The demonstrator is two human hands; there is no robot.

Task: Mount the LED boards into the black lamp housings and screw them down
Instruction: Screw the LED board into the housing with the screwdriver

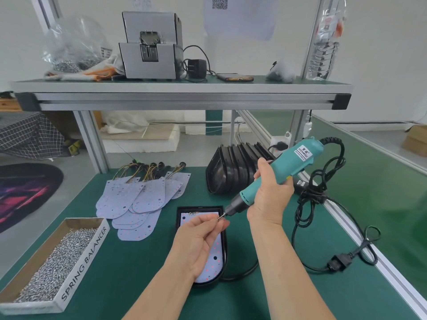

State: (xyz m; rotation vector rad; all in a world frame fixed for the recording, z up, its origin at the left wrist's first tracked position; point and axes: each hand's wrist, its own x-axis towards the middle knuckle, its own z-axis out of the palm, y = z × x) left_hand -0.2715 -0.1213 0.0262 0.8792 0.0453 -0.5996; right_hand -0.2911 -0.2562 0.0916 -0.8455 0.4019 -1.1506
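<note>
While a cardboard box (85,257), well left of the black lamp housing (200,208), held loose screws (57,264), the housing itself held one LED board (215,257). Over it the left hand (198,236) pinched a screw (220,217) at the screwdriver (277,172) tip; the right hand (270,195) gripped the screwdriver.

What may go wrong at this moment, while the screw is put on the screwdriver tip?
The screw, pinched by the left hand, might slip and fall onto the LED board. If the electric screwdriver in the right hand starts, its bit may hurt the fingertips.
</note>
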